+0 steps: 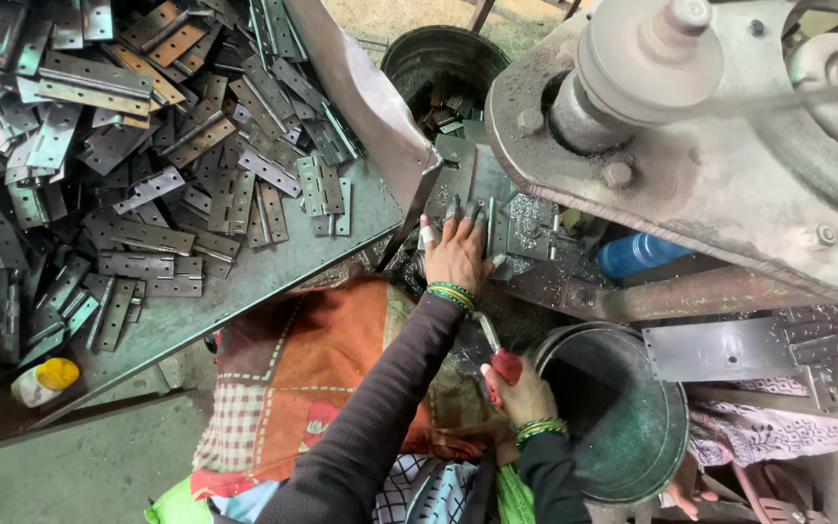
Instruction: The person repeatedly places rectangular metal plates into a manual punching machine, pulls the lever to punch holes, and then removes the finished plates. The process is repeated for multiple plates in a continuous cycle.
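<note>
The left hand (456,254) lies open and flat on a metal plate (467,180) under the big machine (691,175). Just below, the right hand (518,391) grips a red-handled tool (499,359) beside the bucket rim (676,408).

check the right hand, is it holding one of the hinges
No, the right hand grips a red-handled tool, while the hinges lie piled on the table to the left.
</note>
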